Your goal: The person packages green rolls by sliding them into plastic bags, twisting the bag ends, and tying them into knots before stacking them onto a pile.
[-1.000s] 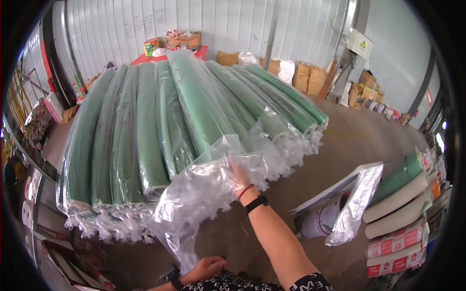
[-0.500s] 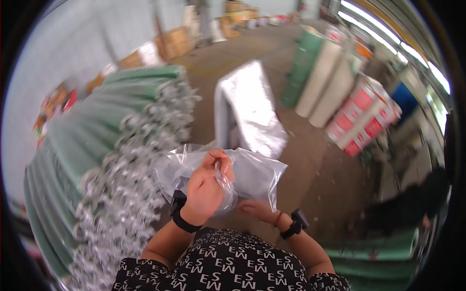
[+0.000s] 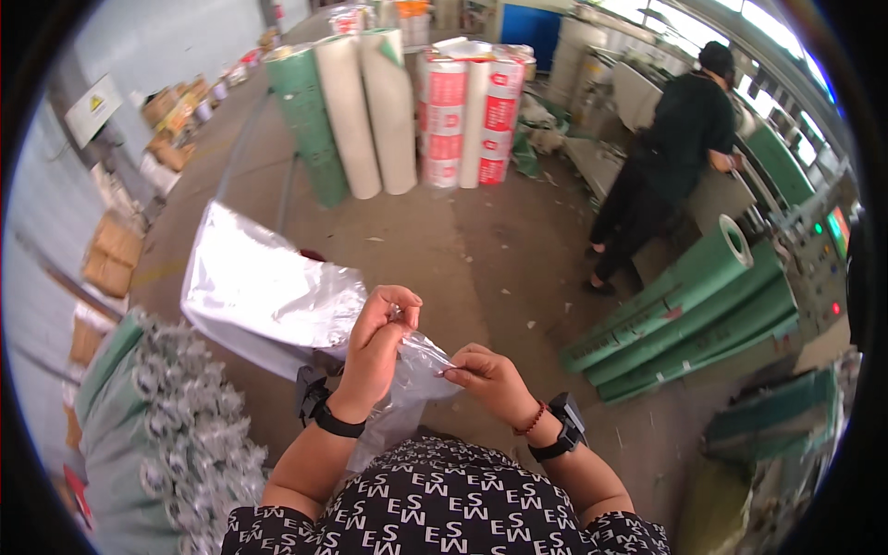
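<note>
A clear plastic bag point(image 3: 418, 368) is stretched between my two hands and hangs down in front of my shirt. My left hand point(image 3: 372, 347) is closed on its upper edge, fingers curled inward. On the other side, my right hand point(image 3: 492, 381) pinches a corner of the bag between thumb and fingers. Just past my left hand lies a draped stack of shiny, clear-to-silver plastic bags point(image 3: 268, 282); what supports it is mostly hidden.
Green rolls with bunched plastic ends point(image 3: 199, 435) are piled at the lower left. Upright green and white rolls point(image 3: 370, 120) and red-white wrapped rolls point(image 3: 461, 120) stand ahead. More green rolls point(image 3: 666, 310) lean at right, near a person point(image 3: 671, 148) working at a machine.
My view has swung to the right, so the silver stack now appears further left. My right hand, lower and blurred before, has come up and taken hold of the bag's corner.
</note>
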Motion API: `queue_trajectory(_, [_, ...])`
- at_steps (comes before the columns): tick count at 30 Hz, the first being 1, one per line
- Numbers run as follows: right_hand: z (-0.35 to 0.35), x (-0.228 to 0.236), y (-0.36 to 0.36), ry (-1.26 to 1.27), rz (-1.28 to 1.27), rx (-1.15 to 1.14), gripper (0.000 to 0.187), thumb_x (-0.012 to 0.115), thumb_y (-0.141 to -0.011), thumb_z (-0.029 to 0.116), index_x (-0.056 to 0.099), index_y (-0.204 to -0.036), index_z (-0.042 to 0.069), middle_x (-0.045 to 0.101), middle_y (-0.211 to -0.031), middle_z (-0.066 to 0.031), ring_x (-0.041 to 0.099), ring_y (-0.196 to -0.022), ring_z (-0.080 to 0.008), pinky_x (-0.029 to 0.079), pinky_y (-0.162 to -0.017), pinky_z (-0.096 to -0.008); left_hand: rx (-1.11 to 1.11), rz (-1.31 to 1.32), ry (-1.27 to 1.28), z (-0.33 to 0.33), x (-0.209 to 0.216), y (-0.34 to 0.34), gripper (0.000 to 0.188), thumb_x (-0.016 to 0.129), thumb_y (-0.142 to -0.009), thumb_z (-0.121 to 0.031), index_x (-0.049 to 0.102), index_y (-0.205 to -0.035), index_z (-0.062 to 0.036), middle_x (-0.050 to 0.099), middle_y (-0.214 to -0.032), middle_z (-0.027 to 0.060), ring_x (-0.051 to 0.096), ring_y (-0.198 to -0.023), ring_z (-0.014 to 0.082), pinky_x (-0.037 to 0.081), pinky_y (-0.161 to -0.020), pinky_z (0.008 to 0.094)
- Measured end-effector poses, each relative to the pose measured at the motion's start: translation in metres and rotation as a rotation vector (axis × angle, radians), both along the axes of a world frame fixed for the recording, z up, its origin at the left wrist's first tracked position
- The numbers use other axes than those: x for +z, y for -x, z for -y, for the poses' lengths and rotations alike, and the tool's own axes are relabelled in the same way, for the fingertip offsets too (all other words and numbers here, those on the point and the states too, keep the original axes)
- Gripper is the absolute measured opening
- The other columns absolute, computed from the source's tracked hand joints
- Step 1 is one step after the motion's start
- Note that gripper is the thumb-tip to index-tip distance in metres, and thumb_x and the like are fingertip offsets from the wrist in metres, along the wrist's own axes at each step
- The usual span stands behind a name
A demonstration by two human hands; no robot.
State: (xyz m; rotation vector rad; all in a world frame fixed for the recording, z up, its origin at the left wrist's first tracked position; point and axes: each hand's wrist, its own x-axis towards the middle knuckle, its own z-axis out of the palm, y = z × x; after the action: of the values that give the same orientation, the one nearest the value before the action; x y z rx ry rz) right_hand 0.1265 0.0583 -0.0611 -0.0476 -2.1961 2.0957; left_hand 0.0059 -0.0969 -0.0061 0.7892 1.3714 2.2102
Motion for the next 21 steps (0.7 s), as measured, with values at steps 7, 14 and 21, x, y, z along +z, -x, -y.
queue_trajectory(7, [-0.009,-0.014,0.002,-0.097,0.139,-0.464,0.024,0.078,-0.078,0.018,0.060,-0.079,0.003,0.056,-0.080,-0.0028,0.056,-0.072,-0.0119,0.045,-0.063,-0.0273,0.270,-0.480,0.290,-0.011,-0.045,0.025,0.024,0.063,-0.084,-0.006,0.052,-0.105,-0.0020,0.053,-0.094,0.0013,0.046,-0.072,0.0089,0.039,-0.065,0.0209])
queue_trajectory(14, [0.011,-0.025,-0.016,-0.371,0.194,-0.564,0.032,0.074,-0.080,0.029,0.056,-0.086,0.003,0.058,-0.082,-0.0137,0.057,-0.075,-0.0250,0.046,-0.068,-0.0335,-0.490,0.295,0.465,-0.038,-0.101,-0.001,0.022,0.058,-0.093,-0.013,0.059,-0.111,-0.0007,0.065,-0.103,0.0081,0.064,-0.095,0.0164,0.053,-0.082,0.0299])
queue_trajectory(21, [-0.031,-0.054,-0.082,1.067,-0.050,-0.669,0.019,0.053,-0.099,0.026,0.056,-0.097,0.007,0.062,-0.093,-0.0018,0.057,-0.088,-0.0118,0.046,-0.081,-0.0270,-0.376,1.112,0.244,-0.071,-0.107,0.003,0.020,0.049,-0.098,-0.023,0.060,-0.099,-0.0068,0.064,-0.087,0.0043,0.064,-0.085,0.0171,0.055,-0.079,0.0399])
